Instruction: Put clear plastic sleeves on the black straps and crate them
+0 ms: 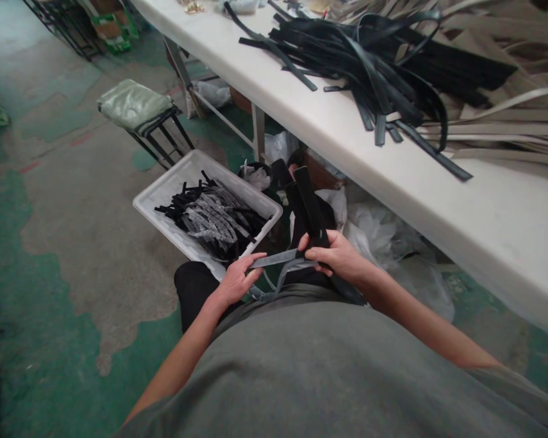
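My right hand (333, 254) is closed round a bundle of black straps (311, 210) in front of my waist. A grey strip (276, 259) runs from that hand to my left hand (242, 277), whose fingers pinch its other end. More of the grey strip loops down against my shirt. Just beyond my left hand stands a white plastic bin (162, 226) holding many black and grey strips (214, 219). On the white table (296, 112) lies a heap of black straps (369, 61).
Beige strips (525, 121) cover the far right of the table. A stool with a green cushion (134, 104) stands behind the bin. Clear plastic bags (393, 243) lie under the table, near its metal leg (258, 131).
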The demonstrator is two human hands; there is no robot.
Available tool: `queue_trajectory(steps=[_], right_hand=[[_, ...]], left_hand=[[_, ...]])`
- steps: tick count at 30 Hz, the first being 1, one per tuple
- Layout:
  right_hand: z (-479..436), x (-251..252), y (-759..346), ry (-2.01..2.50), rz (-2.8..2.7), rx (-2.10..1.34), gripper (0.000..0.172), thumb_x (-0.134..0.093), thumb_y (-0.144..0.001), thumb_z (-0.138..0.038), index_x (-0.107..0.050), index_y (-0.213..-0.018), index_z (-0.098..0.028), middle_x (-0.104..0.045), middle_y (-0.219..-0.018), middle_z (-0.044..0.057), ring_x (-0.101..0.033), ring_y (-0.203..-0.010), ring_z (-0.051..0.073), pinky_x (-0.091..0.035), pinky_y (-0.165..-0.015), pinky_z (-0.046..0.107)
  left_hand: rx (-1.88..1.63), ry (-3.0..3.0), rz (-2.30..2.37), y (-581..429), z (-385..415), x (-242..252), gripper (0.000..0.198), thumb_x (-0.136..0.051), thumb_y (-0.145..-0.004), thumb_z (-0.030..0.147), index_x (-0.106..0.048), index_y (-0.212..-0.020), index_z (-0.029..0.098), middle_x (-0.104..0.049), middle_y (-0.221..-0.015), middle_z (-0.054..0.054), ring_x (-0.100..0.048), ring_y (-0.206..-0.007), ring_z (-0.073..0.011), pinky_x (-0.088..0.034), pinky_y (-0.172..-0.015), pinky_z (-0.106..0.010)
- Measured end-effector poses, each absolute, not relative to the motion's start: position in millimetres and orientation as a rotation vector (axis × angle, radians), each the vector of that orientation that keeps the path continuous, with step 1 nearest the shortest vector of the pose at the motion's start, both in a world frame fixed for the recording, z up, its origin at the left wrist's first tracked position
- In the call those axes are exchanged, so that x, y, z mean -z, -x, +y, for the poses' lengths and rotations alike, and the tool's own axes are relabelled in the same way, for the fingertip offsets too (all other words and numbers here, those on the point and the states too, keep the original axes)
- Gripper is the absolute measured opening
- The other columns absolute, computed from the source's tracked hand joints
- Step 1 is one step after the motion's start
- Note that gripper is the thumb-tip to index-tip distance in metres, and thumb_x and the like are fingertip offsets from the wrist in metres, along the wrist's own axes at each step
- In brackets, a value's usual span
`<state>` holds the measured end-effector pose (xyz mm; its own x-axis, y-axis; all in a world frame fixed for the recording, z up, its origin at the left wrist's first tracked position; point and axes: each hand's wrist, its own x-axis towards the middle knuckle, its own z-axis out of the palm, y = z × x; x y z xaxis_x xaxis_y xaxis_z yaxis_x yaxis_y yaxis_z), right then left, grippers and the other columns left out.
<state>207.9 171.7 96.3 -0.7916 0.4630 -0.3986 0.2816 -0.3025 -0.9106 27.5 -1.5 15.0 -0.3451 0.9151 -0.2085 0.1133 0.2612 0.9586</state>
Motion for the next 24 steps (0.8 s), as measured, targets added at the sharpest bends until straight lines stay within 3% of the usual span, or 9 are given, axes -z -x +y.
queue_trajectory(steps=[3,4,8,17,19,21,24], right_hand=[[160,-96,-198,1.028,-1.856,-2.182,0.03,-0.07,-0.071,-0.041,-0.059,-0.084,-0.017,-0.05,-0.051,-0.007,-0.041,-0.037,0.005,-0.031,-0.033,0.016],[156,-95,-195,1.043,-1.89,-2.166,0.031,-0.07,-0.072,-0.042,-0.059,-0.085,-0.017,-0.051,-0.052,-0.007,-0.04,-0.037,0.005,-0.032,-0.033,0.016],[146,-90,-190,1.035,-1.993,-2.147,0.034,-0.069,-0.072,-0.047,-0.058,-0.084,-0.017,-0.049,-0.051,-0.007,-0.04,-0.037,0.005,-0.032,-0.033,0.017],[161,-103,-225,1.162,-1.978,-2.015,0.042,-0.071,-0.07,-0.055,-0.056,-0.078,-0.017,-0.044,-0.052,-0.007,-0.039,-0.037,0.005,-0.031,-0.032,0.017],[170,-100,-233,1.2,-1.97,-1.989,0.043,-0.072,-0.068,-0.056,-0.057,-0.078,-0.017,-0.043,-0.052,-0.007,-0.039,-0.037,0.006,-0.031,-0.031,0.017],[178,-92,-239,1.245,-1.955,-1.982,0.043,-0.073,-0.067,-0.056,-0.058,-0.081,-0.017,-0.043,-0.052,-0.007,-0.039,-0.036,0.006,-0.031,-0.031,0.018],[186,-79,-244,1.333,-1.965,-1.955,0.044,-0.071,-0.068,-0.054,-0.06,-0.089,-0.016,-0.045,-0.049,-0.007,-0.038,-0.035,0.006,-0.03,-0.032,0.018]], left_hand=[[-1.245,-1.1,1.637,-42,7,-31,0.064,-0.077,-0.066,0.027,-0.059,-0.128,0.026,-0.064,-0.121,-0.009,-0.056,-0.113,-0.0277,-0.037,-0.103,-0.038],[-1.252,-1.149,1.647,-49,12,-34,0.064,-0.079,-0.064,0.026,-0.06,-0.125,0.026,-0.064,-0.12,-0.009,-0.055,-0.114,-0.0287,-0.034,-0.105,-0.04],[-1.222,-1.321,1.741,-71,29,-29,0.02,-0.062,-0.077,0.018,-0.068,-0.095,0.023,-0.067,-0.095,-0.01,-0.059,-0.102,-0.0268,-0.029,-0.11,-0.044],[-0.865,-1.844,1.966,-47,8,35,0.018,-0.043,-0.089,0.026,-0.059,-0.089,0.018,-0.065,-0.087,-0.007,-0.061,-0.088,-0.0197,-0.039,-0.104,-0.045],[-0.813,-1.673,1.842,-39,0,38,0.019,-0.053,-0.086,0.035,-0.06,-0.091,0.018,-0.066,-0.089,-0.006,-0.061,-0.087,-0.0197,-0.044,-0.097,-0.043],[-0.796,-1.416,1.578,-35,-8,36,0.035,-0.065,-0.077,0.046,-0.061,-0.095,0.017,-0.067,-0.091,-0.006,-0.061,-0.084,-0.0201,-0.05,-0.085,-0.037],[-0.847,-1.07,1.247,-33,-15,33,0.046,-0.06,-0.076,0.058,-0.063,-0.096,0.016,-0.068,-0.086,-0.006,-0.062,-0.077,-0.02,-0.051,-0.071,-0.031]])
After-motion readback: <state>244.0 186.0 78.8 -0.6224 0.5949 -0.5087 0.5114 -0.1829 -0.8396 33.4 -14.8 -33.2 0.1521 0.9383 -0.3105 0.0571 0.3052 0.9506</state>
